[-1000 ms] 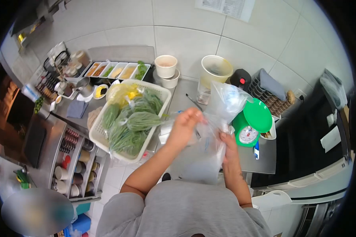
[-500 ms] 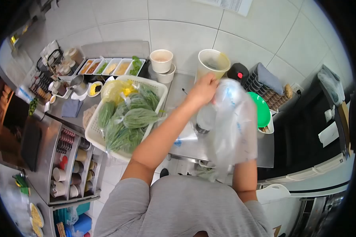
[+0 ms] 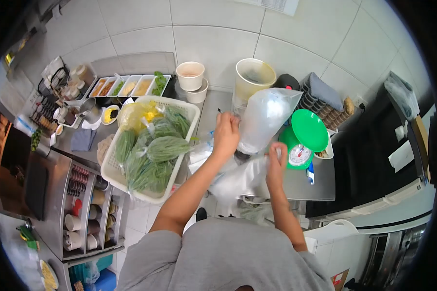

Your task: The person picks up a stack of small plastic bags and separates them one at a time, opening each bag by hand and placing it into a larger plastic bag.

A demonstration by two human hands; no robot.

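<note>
A clear plastic bag (image 3: 268,119), puffed out with air, stands over the steel worktop (image 3: 298,186). Its loose lower part (image 3: 240,182) hangs toward my body, blurred by motion. My left hand (image 3: 226,135) is closed at the bag's left side, gripping its film. On the right, my right hand (image 3: 276,165) has curled fingers closed on the bag's edge. A green dial scale (image 3: 296,154) with a round green pan stands just right of that hand. More flat plastic bags (image 3: 200,156) lie under my left forearm.
A white basket (image 3: 195,119) of bagged green vegetables (image 3: 162,150) sits left. Behind are stacked tubs (image 3: 190,76), a tall yellowish bucket (image 3: 251,82) and a tray of toppings (image 3: 129,87). A black-fronted cabinet (image 3: 369,145) stands right; a shelf of cups (image 3: 90,208) lower left.
The bag has swelled with air and its lower part has swung left. My left hand has come down from the bucket; my right hand, hidden before, now shows. The scale is uncovered.
</note>
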